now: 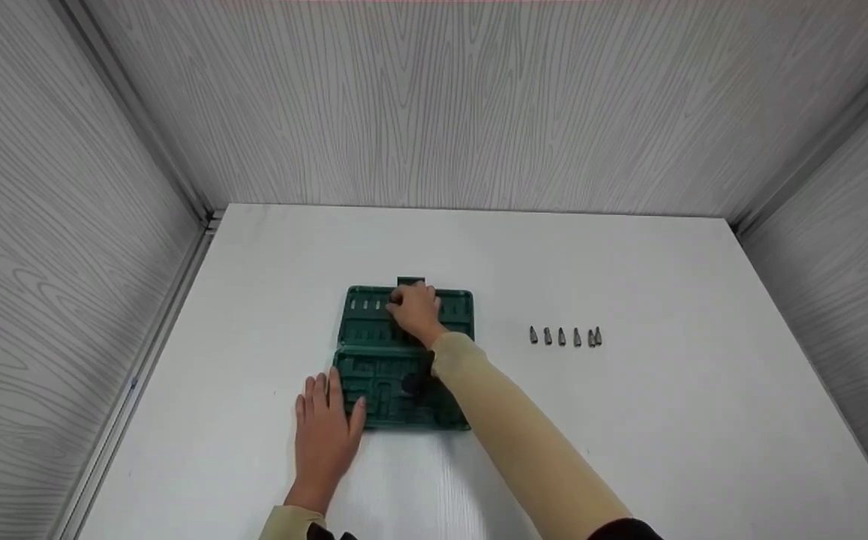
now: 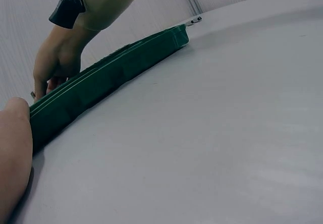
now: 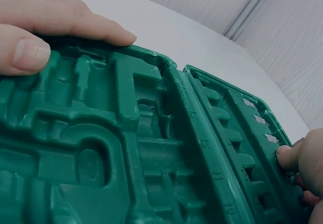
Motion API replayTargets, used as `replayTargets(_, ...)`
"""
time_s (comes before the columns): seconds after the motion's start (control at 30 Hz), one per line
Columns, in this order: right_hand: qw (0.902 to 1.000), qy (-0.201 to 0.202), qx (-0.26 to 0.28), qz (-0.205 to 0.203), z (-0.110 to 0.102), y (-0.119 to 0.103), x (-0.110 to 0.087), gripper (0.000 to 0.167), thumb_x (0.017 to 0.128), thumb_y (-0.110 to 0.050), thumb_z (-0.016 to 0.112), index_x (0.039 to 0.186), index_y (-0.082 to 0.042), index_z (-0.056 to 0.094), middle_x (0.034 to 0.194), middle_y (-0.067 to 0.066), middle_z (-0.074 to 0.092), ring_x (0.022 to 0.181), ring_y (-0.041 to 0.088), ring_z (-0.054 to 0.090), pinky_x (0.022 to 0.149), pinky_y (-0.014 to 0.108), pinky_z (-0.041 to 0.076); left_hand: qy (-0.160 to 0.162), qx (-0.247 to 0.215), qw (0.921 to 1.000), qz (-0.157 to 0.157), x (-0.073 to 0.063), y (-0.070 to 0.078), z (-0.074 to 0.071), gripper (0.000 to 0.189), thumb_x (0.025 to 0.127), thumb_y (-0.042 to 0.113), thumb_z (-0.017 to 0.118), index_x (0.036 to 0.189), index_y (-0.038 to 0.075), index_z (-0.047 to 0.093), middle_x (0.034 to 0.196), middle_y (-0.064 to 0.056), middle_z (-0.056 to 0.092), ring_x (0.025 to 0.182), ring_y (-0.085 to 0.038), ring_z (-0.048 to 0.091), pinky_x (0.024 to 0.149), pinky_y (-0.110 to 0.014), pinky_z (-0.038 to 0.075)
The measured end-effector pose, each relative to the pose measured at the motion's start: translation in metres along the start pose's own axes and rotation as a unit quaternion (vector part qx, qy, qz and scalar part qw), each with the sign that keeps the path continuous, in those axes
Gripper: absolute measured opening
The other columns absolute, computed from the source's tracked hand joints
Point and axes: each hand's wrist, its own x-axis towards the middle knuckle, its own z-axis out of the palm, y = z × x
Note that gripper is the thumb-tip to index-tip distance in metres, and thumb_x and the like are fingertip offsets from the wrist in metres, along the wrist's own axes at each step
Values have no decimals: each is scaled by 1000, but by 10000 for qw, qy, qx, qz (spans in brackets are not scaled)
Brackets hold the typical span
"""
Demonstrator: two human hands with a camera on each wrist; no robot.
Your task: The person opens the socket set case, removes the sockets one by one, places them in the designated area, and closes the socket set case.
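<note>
A dark green plastic tool case (image 1: 381, 351) lies opened flat on the white table, with molded recesses in both halves. My right hand (image 1: 416, 311) reaches over its far half, thumb and fingers pinching a small bit at the row of slots; mostly the fingers hide it, and a tip shows in the left wrist view. Beside them, silvery bits (image 3: 260, 119) sit in the slots. My left hand (image 1: 326, 427) rests at the case's left near corner, fingers extended along the side and thumb over the near edge.
Several small metal bits (image 1: 562, 337) stand in a row on the white table (image 1: 666, 420) to the right of the case. Grey wood-grain panels (image 1: 434, 105) enclose the table at the back and sides.
</note>
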Motion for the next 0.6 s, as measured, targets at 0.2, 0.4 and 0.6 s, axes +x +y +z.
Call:
replayTargets(0.2, 9984, 253, 500, -11, 2, 3, 0, 21, 93, -25, 59, 105, -11, 67, 105, 6, 57, 103, 25, 45, 95, 46, 30, -45, 15, 10000, 3, 1, 0, -3, 70, 95, 47, 41, 145, 0, 27, 142, -24, 33, 136, -38, 19, 107, -53, 14)
replayTargets(0.4, 9918, 421, 1204, 68, -2, 3, 2, 21, 94, -29, 56, 106, -13, 63, 102, 2, 58, 102, 22, 47, 95, 45, 30, -31, 43, 10000, 10, 3, -1, -3, 71, 95, 49, 40, 145, 1, 26, 142, -24, 32, 136, -38, 19, 107, -53, 13)
replayTargets(0.6, 9869, 591, 1445, -401, -7, 11, -2, 20, 93, -24, 58, 104, -8, 63, 100, 5, 59, 96, 21, 51, 91, 40, 36, -66, 52, 10000, -44, 1, -1, 0, 71, 95, 49, 40, 145, 0, 26, 141, -25, 33, 135, -39, 20, 107, -54, 14)
